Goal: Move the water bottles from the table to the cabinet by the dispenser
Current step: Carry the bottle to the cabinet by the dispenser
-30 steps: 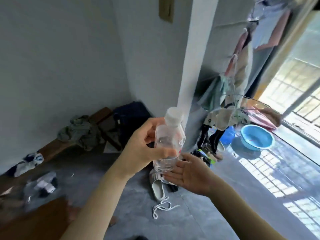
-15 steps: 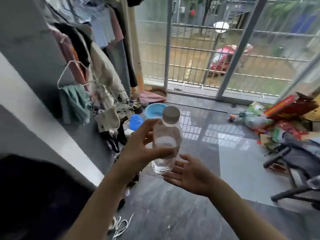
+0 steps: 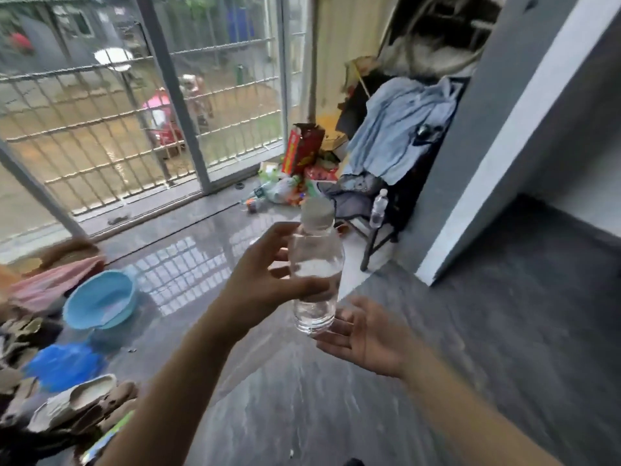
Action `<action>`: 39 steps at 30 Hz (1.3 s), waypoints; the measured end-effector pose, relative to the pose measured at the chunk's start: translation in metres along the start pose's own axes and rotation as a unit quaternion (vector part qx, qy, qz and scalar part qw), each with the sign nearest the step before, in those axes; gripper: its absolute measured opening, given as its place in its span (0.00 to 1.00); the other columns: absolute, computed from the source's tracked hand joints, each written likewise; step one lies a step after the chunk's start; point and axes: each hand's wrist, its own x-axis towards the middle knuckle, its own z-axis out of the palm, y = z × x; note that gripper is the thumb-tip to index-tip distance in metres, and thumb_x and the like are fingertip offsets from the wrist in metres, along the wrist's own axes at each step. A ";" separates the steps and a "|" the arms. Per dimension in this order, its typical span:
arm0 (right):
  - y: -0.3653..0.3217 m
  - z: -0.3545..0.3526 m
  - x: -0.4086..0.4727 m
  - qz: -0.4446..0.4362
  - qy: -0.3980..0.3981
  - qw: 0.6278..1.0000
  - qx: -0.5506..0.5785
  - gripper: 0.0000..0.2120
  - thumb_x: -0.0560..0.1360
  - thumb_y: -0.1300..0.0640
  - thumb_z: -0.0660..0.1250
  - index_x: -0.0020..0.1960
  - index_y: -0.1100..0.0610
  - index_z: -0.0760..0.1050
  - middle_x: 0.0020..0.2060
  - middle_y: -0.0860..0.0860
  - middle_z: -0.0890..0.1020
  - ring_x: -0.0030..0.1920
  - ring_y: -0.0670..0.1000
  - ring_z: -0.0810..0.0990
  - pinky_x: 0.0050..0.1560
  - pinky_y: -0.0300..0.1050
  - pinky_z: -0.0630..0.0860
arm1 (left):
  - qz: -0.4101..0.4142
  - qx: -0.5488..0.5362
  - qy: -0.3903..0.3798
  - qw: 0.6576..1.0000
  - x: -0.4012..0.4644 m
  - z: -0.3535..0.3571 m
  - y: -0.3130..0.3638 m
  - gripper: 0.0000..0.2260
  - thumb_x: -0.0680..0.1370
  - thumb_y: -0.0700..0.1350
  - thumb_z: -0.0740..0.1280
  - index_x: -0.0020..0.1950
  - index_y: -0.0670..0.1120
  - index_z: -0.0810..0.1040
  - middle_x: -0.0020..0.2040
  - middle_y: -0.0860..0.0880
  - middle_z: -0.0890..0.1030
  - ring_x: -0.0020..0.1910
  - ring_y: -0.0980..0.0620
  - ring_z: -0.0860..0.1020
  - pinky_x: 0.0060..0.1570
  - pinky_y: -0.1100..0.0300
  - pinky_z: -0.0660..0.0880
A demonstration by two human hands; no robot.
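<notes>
Fingers [image 3: 268, 253] of the left hand [image 3: 265, 287] curl round the middle of a clear plastic water bottle [image 3: 316, 274], thumb across its front, holding it upright in mid-air at chest height. Its cap [image 3: 317, 213] is white and screwed on, the body has no visible label, and the water reaches roughly two thirds of the way up. Just beneath its base, the right hand [image 3: 366, 334] waits palm up with fingers straight and relaxed, near the bottle; whether it touches cannot be told. Below both hands lies a glossy grey floor [image 3: 302, 398]. At the left sit a light blue basin [image 3: 100, 302] and worn shoes [image 3: 77, 403]. Farther off, a second water bottle [image 3: 379, 210] stands in a folding chair [image 3: 376, 210] draped with pale blue clothing [image 3: 400, 129], beside a barred sliding glass door [image 3: 134, 112].
</notes>
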 end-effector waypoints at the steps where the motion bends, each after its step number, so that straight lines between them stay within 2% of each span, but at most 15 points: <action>1: -0.005 -0.013 -0.008 -0.016 0.012 1.000 0.014 0.21 0.80 0.50 0.58 0.54 0.68 0.78 0.54 0.65 0.82 0.53 0.64 0.83 0.57 0.58 0.80 | 0.007 -0.007 -0.026 1.000 0.010 0.016 0.004 0.30 0.62 0.47 0.82 0.62 0.56 0.76 0.57 0.54 0.84 0.55 0.57 0.82 0.49 0.66 0.79; 4: -0.017 -0.052 -0.034 -0.063 0.050 0.996 0.048 0.21 0.80 0.50 0.57 0.58 0.67 0.77 0.50 0.63 0.84 0.48 0.61 0.85 0.51 0.55 0.83 | 0.029 -0.029 -0.095 0.995 0.037 0.065 0.018 0.31 0.60 0.48 0.82 0.61 0.55 0.77 0.56 0.53 0.84 0.55 0.56 0.83 0.50 0.64 0.80; 6: -0.023 -0.078 -0.054 -0.094 0.069 0.990 0.079 0.22 0.80 0.50 0.56 0.63 0.66 0.75 0.47 0.63 0.84 0.44 0.60 0.86 0.50 0.55 0.83 | 0.040 -0.044 -0.141 0.988 0.049 0.100 0.028 0.30 0.59 0.51 0.80 0.60 0.56 0.77 0.56 0.53 0.84 0.55 0.54 0.83 0.50 0.64 0.80; 8: -0.027 -0.105 -0.076 -0.123 0.087 0.982 0.109 0.22 0.81 0.50 0.55 0.64 0.65 0.74 0.45 0.62 0.85 0.42 0.60 0.86 0.48 0.54 0.83 | 0.047 -0.054 -0.185 0.980 0.059 0.136 0.039 0.31 0.59 0.51 0.80 0.61 0.53 0.78 0.56 0.50 0.84 0.56 0.51 0.83 0.50 0.62 0.81; 10: -0.028 -0.131 -0.098 -0.148 0.099 0.975 0.131 0.22 0.80 0.50 0.55 0.63 0.64 0.74 0.44 0.62 0.85 0.42 0.59 0.86 0.48 0.52 0.84 | 0.057 -0.056 -0.220 0.972 0.067 0.175 0.051 0.31 0.58 0.51 0.80 0.61 0.52 0.78 0.56 0.48 0.84 0.56 0.49 0.83 0.53 0.59 0.81; 14: -0.036 -0.177 -0.144 -0.194 0.117 0.961 0.158 0.21 0.80 0.49 0.55 0.60 0.64 0.76 0.46 0.62 0.85 0.44 0.58 0.86 0.51 0.52 0.82 | 0.074 -0.060 -0.273 0.957 0.078 0.245 0.075 0.31 0.58 0.52 0.80 0.60 0.55 0.78 0.54 0.50 0.85 0.54 0.49 0.83 0.55 0.56 0.80; 17: -0.044 -0.210 -0.176 -0.222 0.138 0.949 0.177 0.23 0.81 0.49 0.55 0.64 0.65 0.75 0.49 0.63 0.84 0.45 0.59 0.86 0.52 0.53 0.81 | 0.083 -0.051 -0.307 0.947 0.085 0.290 0.089 0.29 0.59 0.50 0.81 0.59 0.52 0.78 0.53 0.49 0.85 0.54 0.47 0.83 0.55 0.55 0.80; 19: -0.047 -0.228 -0.192 -0.234 0.146 0.942 0.189 0.25 0.82 0.49 0.54 0.68 0.67 0.73 0.51 0.63 0.84 0.45 0.59 0.86 0.54 0.54 0.80 | 0.099 -0.036 -0.330 0.938 0.089 0.316 0.097 0.28 0.61 0.48 0.83 0.59 0.51 0.78 0.52 0.50 0.85 0.54 0.49 0.84 0.55 0.55 0.80; 22: -0.050 -0.251 -0.213 -0.251 0.157 0.930 0.217 0.25 0.82 0.48 0.52 0.67 0.66 0.72 0.48 0.63 0.84 0.42 0.58 0.86 0.56 0.54 0.79 | 0.119 -0.012 -0.360 0.925 0.093 0.354 0.111 0.25 0.65 0.43 0.84 0.57 0.51 0.78 0.50 0.53 0.85 0.50 0.56 0.84 0.51 0.61 0.78; 26: -0.051 -0.279 -0.234 -0.273 0.167 0.912 0.258 0.26 0.83 0.47 0.52 0.69 0.67 0.71 0.46 0.64 0.84 0.40 0.58 0.86 0.52 0.53 0.81 | 0.124 -0.019 -0.395 0.910 0.099 0.404 0.122 0.26 0.60 0.50 0.84 0.56 0.56 0.79 0.48 0.57 0.85 0.48 0.57 0.84 0.47 0.63 0.78; 30: -0.058 -0.307 -0.248 -0.292 0.168 0.891 0.304 0.27 0.83 0.47 0.52 0.70 0.67 0.70 0.48 0.65 0.84 0.41 0.60 0.86 0.51 0.54 0.82 | 0.126 -0.020 -0.436 0.891 0.110 0.449 0.127 0.26 0.64 0.45 0.83 0.60 0.54 0.80 0.50 0.54 0.85 0.50 0.57 0.84 0.50 0.64 0.76; 34: -0.074 -0.336 -0.253 -0.305 0.163 0.878 0.330 0.28 0.82 0.48 0.54 0.72 0.68 0.68 0.54 0.66 0.82 0.47 0.61 0.85 0.55 0.57 0.79 | 0.120 -0.043 -0.453 0.882 0.134 0.489 0.126 0.29 0.60 0.53 0.80 0.60 0.55 0.80 0.51 0.53 0.86 0.52 0.54 0.84 0.53 0.59 0.79; 37: -0.102 -0.360 -0.251 -0.315 0.164 0.871 0.339 0.29 0.82 0.48 0.54 0.73 0.68 0.67 0.62 0.67 0.79 0.50 0.62 0.83 0.56 0.57 0.79 | 0.124 -0.048 -0.465 0.875 0.161 0.517 0.129 0.29 0.60 0.54 0.80 0.59 0.55 0.80 0.51 0.54 0.85 0.52 0.55 0.83 0.54 0.59 0.79; 39: -0.126 -0.376 -0.247 -0.319 0.171 0.867 0.342 0.29 0.82 0.47 0.54 0.73 0.68 0.67 0.66 0.67 0.76 0.52 0.62 0.83 0.56 0.56 0.79 | 0.127 -0.053 -0.475 0.869 0.185 0.536 0.131 0.29 0.60 0.53 0.80 0.60 0.55 0.79 0.52 0.53 0.85 0.53 0.53 0.83 0.58 0.54 0.79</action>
